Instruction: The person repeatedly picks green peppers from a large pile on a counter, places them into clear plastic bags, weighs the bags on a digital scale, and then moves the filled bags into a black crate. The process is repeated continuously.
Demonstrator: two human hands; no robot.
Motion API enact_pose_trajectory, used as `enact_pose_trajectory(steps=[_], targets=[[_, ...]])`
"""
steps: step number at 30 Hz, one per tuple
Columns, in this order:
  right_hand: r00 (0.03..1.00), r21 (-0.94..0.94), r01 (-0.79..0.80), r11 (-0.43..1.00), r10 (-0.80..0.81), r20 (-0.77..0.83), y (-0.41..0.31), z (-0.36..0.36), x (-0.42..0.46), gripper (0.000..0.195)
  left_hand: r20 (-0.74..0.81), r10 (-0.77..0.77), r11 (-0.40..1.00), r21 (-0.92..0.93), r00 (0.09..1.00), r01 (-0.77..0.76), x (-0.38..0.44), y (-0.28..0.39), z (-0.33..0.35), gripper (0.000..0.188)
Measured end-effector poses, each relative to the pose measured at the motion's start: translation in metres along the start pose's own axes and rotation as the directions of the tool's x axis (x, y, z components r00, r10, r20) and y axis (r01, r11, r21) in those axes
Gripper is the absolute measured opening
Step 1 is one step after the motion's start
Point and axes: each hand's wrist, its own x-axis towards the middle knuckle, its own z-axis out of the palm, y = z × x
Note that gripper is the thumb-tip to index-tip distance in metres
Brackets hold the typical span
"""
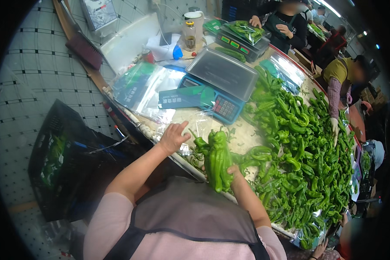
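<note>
My right hand (235,173) grips a bundle of long green peppers (218,159) upright at the table's near edge; part of the hand is hidden behind them. One pepper (200,143) leans out from the bundle towards my left hand (175,137). That hand has its fingers apart and nothing visible in it, above the table rim beside a clear plastic bag (203,122). Beyond the bag stands a blue digital scale (229,109) with a bare metal pan (223,73). A printed plastic bag (185,97) lies across the scale's front.
A large heap of green peppers (299,143) covers the right of the table. Printed bags (138,84) lie at left, near a glass jar (190,37). Black crates (61,156) stand left of me. Across the table, one co-worker's gloved hand (334,128) reaches into the heap; another person works at a second scale (240,44).
</note>
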Motion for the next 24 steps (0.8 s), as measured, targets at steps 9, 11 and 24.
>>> enact_pose_trajectory(steps=[9, 11, 24], targets=[[0.984, -0.021, 0.086, 0.996, -0.089, -0.155, 0.002, -0.003, -0.032, 0.095, 0.167, -0.339, 0.925, 0.236, 0.926, 0.296, -0.038, 0.033, 0.033, 0.042], [0.986, -0.035, 0.068, 0.997, -0.072, -0.151, -0.001, 0.003, -0.03, 0.093, 0.208, -0.393, 0.894, 0.315, 0.896, 0.319, -0.038, 0.021, 0.03, 0.051], [0.996, -0.068, -0.069, 0.995, 0.065, -0.057, -0.003, 0.014, 0.04, 0.089, 0.209, -0.075, 0.993, 0.108, 0.975, 0.053, 0.035, -0.045, -0.035, 0.052]])
